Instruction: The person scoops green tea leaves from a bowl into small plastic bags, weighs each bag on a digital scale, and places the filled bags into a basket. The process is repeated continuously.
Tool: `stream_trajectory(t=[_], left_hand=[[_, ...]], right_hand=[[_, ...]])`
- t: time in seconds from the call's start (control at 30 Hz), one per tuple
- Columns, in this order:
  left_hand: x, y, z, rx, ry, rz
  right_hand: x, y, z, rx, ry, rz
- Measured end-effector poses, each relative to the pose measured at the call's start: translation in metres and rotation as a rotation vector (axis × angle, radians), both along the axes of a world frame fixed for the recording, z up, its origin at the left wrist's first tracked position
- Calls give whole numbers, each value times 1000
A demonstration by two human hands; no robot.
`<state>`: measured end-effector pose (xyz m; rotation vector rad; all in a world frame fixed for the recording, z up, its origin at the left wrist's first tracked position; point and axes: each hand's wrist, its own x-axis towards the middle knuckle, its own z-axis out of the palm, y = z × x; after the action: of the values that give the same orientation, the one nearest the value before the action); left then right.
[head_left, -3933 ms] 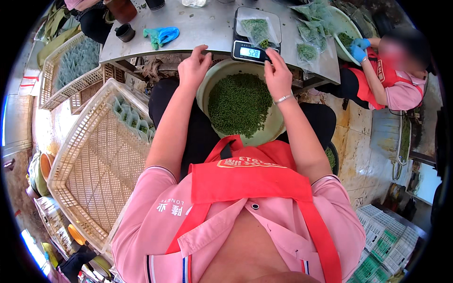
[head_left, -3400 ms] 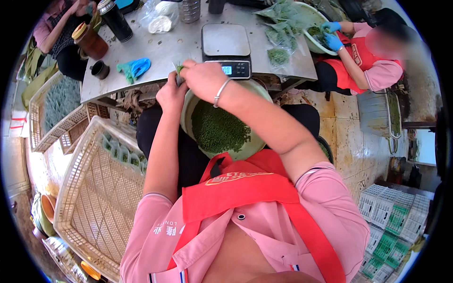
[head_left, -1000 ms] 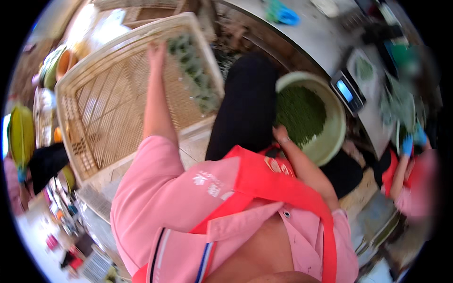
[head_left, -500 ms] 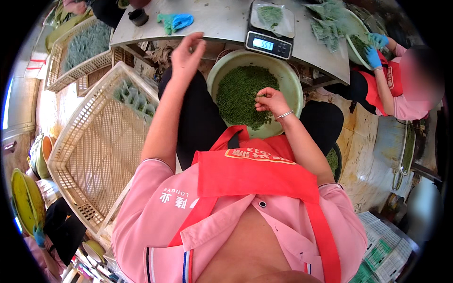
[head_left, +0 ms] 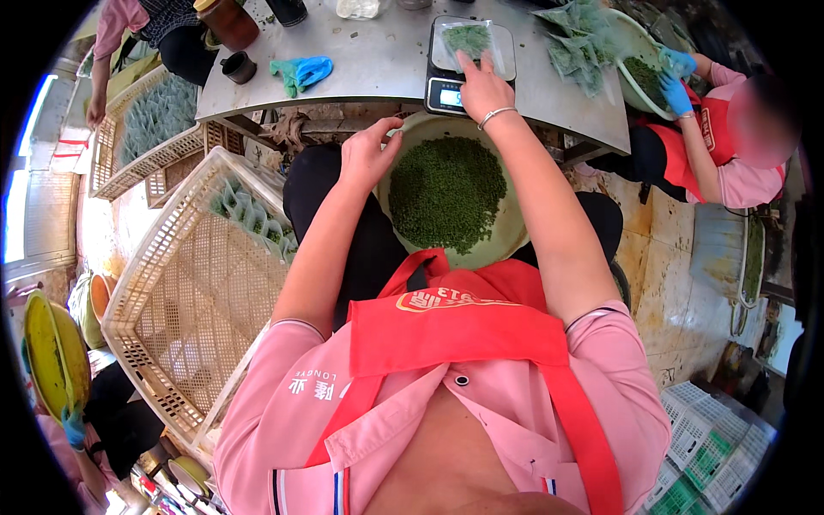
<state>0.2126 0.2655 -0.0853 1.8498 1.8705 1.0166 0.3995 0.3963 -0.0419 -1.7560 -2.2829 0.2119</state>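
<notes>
My right hand (head_left: 485, 93) reaches over the digital scale (head_left: 445, 96), its index finger and another fingertip spread on a small clear bag (head_left: 469, 39) of green granules lying on the weighing pan. My left hand (head_left: 369, 153) hovers by the left rim of a round pale green basin (head_left: 513, 215), fingers loosely bent and apart, nothing in them. Inside the basin, between my knees, is a heap of dark green granules (head_left: 446, 193), like rolled tea leaves. My right wrist partly covers the scale's display.
Filled bags (head_left: 579, 47) pile on the metal table (head_left: 369, 73), with blue-green gloves (head_left: 300, 72) and a dark cup (head_left: 239, 67) farther left. A large cream crate (head_left: 189, 318) with several upright bags stands at my left. A gloved co-worker (head_left: 721, 146) handles another basin at right.
My right hand has gone from above the granules up to the bag on the scale. My left hand has come down and right toward the basin's rim. The view has shifted slightly.
</notes>
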Motion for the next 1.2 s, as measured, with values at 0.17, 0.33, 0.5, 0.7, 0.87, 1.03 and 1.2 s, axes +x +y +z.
stream_trajectory(t=[0.17,0.33,0.5,0.7,0.87,1.03,1.2], left_hand=[[5,3,-6,-58,-21,-49],[36,-2,-6,-218,-645,-265],[45,-6,-12,-352,-850,-418],[36,-9,-11,-479,-999,-457],[36,-10,-8,-525,-1066,-547],[37,-9,-8,-526,-980,-474],[35,-7,-11,-547,-909,-491]], right_hand=[[18,-13,-27,349,335,93],[33,-80,-29,-71,674,141],[30,-114,-25,-583,937,170],[31,-113,-23,-693,1056,201],[34,-114,-20,-754,1178,237],[40,-115,-33,-638,1079,111],[43,-116,-30,-702,996,31]])
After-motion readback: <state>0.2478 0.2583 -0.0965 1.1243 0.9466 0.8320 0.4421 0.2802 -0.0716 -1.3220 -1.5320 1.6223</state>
